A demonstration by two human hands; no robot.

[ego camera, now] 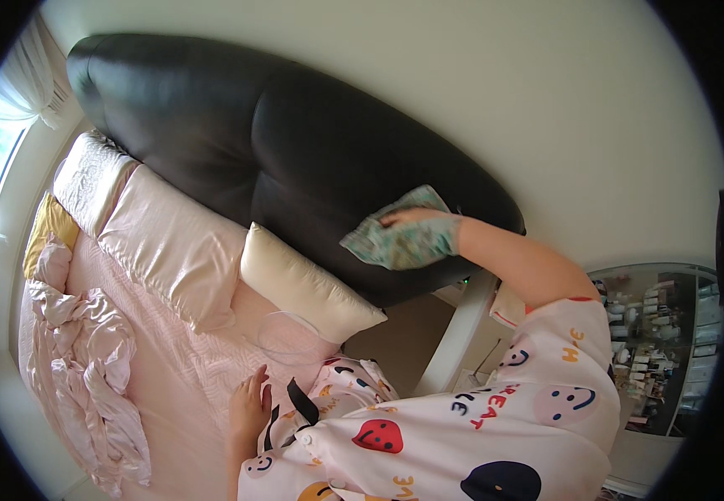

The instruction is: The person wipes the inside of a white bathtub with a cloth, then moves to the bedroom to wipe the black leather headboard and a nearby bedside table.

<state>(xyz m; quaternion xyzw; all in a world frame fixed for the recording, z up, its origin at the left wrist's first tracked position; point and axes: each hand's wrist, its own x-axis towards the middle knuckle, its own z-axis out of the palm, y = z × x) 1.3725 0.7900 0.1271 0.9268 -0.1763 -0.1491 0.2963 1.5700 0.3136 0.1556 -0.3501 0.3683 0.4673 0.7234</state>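
My right hand (421,216) holds a green patterned cloth (399,241) against the black padded headboard (349,144), near its right end. The cloth wraps partly round the hand and covers some of the fingers. My left hand (250,399), empty with its fingers a little apart, is at the pink quilted bedspread (193,401), close to my lap. Between the two hands, a cream satin pillow (305,278) leans at the foot of the headboard. A thin clear cable (268,360) loops over the bedspread beside it.
Pale pink pillows (174,244) line the headboard, with a yellow cushion (49,228) at far left. A crumpled pink cover (89,376) lies on the bed's far side. At right are a white ledge (456,338) and a glass-fronted cabinet (650,338) full of small items.
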